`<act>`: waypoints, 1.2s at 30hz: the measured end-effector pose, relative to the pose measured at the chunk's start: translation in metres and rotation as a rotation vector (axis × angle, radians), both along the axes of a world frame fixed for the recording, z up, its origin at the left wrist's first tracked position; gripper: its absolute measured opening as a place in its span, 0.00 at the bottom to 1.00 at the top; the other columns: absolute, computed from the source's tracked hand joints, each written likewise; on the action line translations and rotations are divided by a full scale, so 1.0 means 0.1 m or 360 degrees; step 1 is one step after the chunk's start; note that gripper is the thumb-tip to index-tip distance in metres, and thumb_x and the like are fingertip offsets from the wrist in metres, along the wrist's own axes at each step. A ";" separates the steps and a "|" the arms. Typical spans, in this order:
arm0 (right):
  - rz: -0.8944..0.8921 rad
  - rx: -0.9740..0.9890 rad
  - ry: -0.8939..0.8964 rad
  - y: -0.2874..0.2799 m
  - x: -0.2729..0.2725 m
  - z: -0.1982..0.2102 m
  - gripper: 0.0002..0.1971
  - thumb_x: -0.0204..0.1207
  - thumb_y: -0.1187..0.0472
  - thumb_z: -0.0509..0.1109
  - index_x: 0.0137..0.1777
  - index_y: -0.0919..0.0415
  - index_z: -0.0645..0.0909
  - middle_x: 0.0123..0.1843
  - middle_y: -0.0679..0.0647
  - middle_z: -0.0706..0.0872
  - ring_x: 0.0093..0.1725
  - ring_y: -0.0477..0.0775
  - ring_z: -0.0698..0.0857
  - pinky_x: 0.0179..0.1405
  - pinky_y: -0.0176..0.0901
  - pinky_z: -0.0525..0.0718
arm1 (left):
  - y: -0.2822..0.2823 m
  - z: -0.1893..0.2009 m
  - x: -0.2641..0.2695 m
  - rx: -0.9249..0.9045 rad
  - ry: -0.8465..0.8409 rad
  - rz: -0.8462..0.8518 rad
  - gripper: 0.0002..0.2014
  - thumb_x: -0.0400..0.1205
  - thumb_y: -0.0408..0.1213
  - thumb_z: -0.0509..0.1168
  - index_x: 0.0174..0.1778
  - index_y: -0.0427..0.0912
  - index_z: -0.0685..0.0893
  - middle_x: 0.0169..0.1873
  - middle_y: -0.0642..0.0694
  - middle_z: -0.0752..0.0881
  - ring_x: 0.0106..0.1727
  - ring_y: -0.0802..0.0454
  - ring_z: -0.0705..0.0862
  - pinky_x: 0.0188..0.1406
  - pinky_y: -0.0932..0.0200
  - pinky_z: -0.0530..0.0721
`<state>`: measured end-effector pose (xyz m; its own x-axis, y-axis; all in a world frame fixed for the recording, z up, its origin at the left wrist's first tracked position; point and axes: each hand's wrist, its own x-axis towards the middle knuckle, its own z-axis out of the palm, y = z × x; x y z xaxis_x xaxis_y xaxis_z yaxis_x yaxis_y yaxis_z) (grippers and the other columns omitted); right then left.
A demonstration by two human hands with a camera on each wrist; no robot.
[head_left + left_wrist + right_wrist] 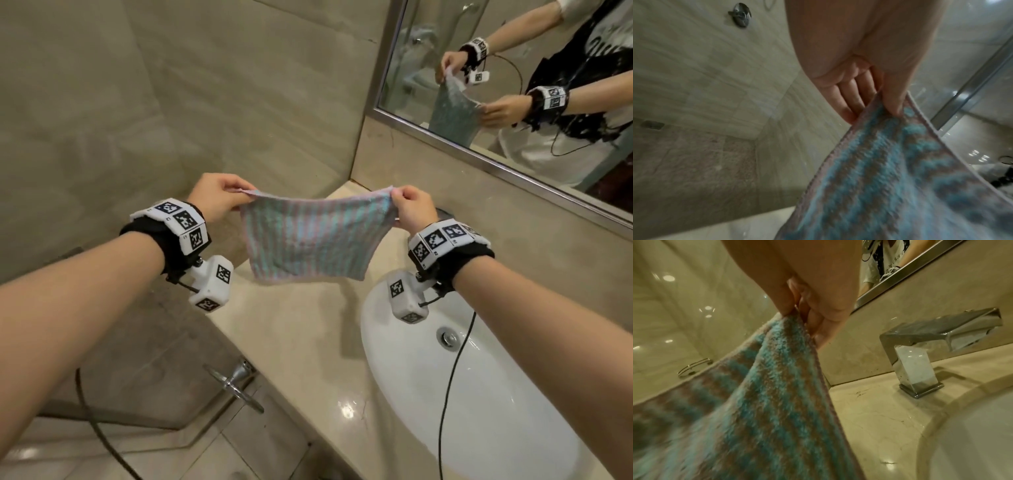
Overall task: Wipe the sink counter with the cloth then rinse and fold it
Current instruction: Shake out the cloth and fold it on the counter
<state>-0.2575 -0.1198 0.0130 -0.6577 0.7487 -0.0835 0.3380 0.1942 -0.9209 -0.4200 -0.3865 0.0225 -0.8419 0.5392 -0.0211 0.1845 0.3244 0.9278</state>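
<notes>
1. Cloth (308,236) with blue and pink stripes hangs in the air, spread out flat between two hands, above the sink counter (301,335) and just left of the sink (496,394).
2. The left hand (219,195) pinches the top left corner of the cloth between thumb and fingers.
3. The right hand (412,209) pinches the top right corner the same way.
4. The bottom edge of the cloth hangs free and does not touch the counter.
5. In the left wrist view the fingers (849,91) are curled, and the thumb presses the cloth corner (900,116) from the front. The lower part of the cloth there is blurry.
6. In the right wrist view the cloth (777,402) fills the lower left and goes fuzzy near the bottom. The fingertips are tucked behind its edge, so they are hard to see.
7. The shiny square tap (920,356) shows well in the right wrist view. In the head view the right hand and wrist band hide nearly all of it.
8. The sink is cut off at the bottom edge in the head view. Its drain (448,338) shows, and a black cable (452,373) runs across the bowl.
9. The mirror (513,68) shows both hands holding the cloth from the other side. The person's top half is cut off there.
10. A metal shower handle (236,380) sticks out below the counter on the left.
</notes>
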 end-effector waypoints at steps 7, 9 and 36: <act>-0.0112 -0.0095 0.0190 0.08 -0.06 0.09 0.18 0.82 0.63 0.56 0.29 0.52 0.72 0.33 0.52 0.77 0.44 0.57 0.77 0.47 0.55 0.79 | -0.02 0.15 0.07 0.0094 0.0018 -0.0062 0.06 0.77 0.27 0.69 0.48 0.38 0.86 0.18 0.64 0.85 0.24 0.73 0.82 0.30 0.82 0.80; -0.0099 -0.0099 0.0086 0.08 -0.01 -0.02 0.17 0.80 0.63 0.58 0.29 0.51 0.74 0.35 0.52 0.79 0.47 0.57 0.78 0.50 0.54 0.78 | -0.06 0.05 0.13 0.0083 0.0000 -0.0100 0.10 0.77 0.26 0.68 0.54 0.38 0.84 0.19 0.65 0.86 0.26 0.74 0.82 0.32 0.82 0.80; -0.0122 -0.0243 -0.0519 -0.19 0.48 -1.31 0.14 0.78 0.63 0.63 0.30 0.55 0.77 0.31 0.51 0.79 0.46 0.55 0.77 0.53 0.55 0.79 | -0.20 -1.30 0.48 -0.0456 -0.0364 0.0037 0.10 0.82 0.34 0.64 0.33 0.43 0.80 0.13 0.52 0.79 0.10 0.63 0.74 0.09 0.74 0.71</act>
<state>-0.2097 -0.1392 -0.1181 -0.5205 0.7573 -0.3943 0.6268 0.0253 -0.7788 -0.3722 -0.4066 -0.1078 -0.8098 0.4651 -0.3576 -0.0274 0.5789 0.8149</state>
